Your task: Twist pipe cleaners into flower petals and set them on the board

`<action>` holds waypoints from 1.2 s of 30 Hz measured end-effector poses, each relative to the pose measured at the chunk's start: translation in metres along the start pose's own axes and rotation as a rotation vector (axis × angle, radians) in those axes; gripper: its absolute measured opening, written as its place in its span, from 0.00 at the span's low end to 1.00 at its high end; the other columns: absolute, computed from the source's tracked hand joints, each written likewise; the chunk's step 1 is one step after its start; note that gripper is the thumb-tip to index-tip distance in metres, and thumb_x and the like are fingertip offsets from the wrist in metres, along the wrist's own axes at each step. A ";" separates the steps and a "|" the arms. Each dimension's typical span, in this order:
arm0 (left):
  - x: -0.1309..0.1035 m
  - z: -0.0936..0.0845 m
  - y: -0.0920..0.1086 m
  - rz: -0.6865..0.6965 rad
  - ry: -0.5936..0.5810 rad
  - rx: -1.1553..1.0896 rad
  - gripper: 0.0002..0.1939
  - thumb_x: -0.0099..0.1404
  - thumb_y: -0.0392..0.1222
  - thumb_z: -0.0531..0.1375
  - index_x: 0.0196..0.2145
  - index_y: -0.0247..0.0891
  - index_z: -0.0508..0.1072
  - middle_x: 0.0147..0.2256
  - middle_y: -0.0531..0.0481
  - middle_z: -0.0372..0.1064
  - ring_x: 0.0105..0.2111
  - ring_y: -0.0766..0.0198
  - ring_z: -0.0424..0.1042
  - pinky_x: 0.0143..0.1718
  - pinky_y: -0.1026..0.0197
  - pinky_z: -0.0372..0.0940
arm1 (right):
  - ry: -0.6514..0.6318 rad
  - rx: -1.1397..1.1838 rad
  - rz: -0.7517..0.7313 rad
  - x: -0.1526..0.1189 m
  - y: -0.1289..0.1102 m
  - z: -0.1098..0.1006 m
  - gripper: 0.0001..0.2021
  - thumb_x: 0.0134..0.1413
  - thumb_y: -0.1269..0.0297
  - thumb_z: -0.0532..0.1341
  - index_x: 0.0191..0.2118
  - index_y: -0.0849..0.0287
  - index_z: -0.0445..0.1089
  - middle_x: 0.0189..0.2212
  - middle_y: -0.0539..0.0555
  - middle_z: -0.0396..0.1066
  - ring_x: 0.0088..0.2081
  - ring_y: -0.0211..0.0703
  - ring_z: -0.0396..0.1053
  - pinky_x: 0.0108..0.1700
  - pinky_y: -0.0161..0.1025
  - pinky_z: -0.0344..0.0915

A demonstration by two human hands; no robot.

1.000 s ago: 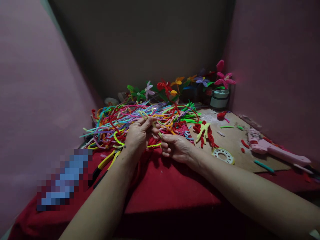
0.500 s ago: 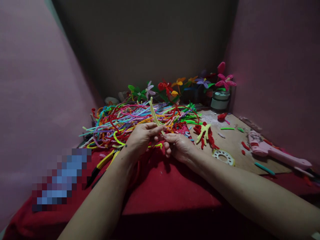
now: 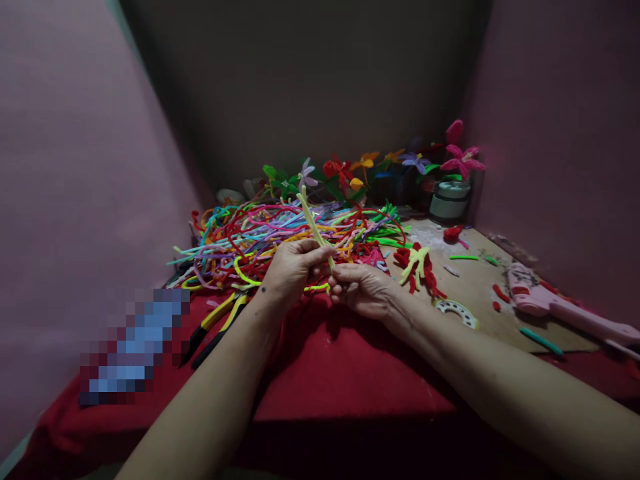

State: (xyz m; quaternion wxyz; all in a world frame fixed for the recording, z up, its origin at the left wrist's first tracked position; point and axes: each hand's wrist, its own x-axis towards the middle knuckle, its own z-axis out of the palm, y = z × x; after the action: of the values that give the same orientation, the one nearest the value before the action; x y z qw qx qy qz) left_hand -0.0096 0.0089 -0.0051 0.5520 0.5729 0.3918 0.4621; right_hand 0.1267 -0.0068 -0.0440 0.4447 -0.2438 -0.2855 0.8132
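A pale yellow pipe cleaner [image 3: 313, 220], seemingly doubled over, rises slanted from between my two hands. My left hand [image 3: 295, 267] pinches it between thumb and fingers. Just below and to the right, my right hand [image 3: 363, 287] grips its lower end, with the fingers curled. Behind them spreads a large tangled heap of many-coloured pipe cleaners [image 3: 260, 230]. Pliers with yellow and black handles [image 3: 217, 320] lie by my left forearm. To the right of my right hand, a bundle of red and pale yellow pipe-cleaner pieces [image 3: 417, 267] rests on a board.
A brown board [image 3: 480, 293] holds a white ring-shaped spool [image 3: 456, 312], a pink tool with a long handle [image 3: 565, 310], and cut scraps. Pipe-cleaner flowers [image 3: 340, 170] and a grey-green jar [image 3: 449, 200] stand behind. Red cloth [image 3: 345, 380] covers the table; walls rise on both sides.
The view has shifted slightly, so the table things sit further right. Both hands keep hold of the pale yellow pipe cleaner, nearly in the same pose.
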 end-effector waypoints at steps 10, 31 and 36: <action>-0.001 0.003 0.000 0.034 0.125 0.009 0.13 0.46 0.41 0.66 0.18 0.32 0.66 0.13 0.59 0.54 0.13 0.77 0.52 0.14 0.71 0.45 | 0.057 -0.222 -0.071 -0.001 0.002 0.004 0.10 0.44 0.66 0.64 0.21 0.64 0.63 0.12 0.46 0.61 0.12 0.30 0.55 0.16 0.31 0.59; 0.000 0.004 0.000 0.001 0.110 -0.068 0.12 0.47 0.42 0.66 0.22 0.31 0.69 0.13 0.58 0.54 0.12 0.78 0.52 0.14 0.72 0.45 | 0.033 -0.052 -0.137 0.000 0.000 0.002 0.02 0.44 0.76 0.60 0.27 0.64 0.67 0.17 0.48 0.67 0.17 0.31 0.63 0.24 0.32 0.64; -0.001 0.004 0.000 -0.022 0.036 -0.072 0.14 0.47 0.43 0.65 0.17 0.32 0.66 0.12 0.57 0.55 0.12 0.77 0.53 0.15 0.70 0.48 | 0.010 -0.157 -0.203 -0.002 -0.003 0.002 0.06 0.39 0.71 0.64 0.28 0.65 0.69 0.22 0.51 0.70 0.24 0.35 0.67 0.29 0.34 0.64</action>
State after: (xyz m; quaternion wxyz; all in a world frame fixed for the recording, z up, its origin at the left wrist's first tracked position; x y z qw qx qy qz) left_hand -0.0061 0.0070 -0.0049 0.5703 0.5396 0.3912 0.4801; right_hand 0.1281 -0.0076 -0.0400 0.5058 -0.2515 -0.3693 0.7379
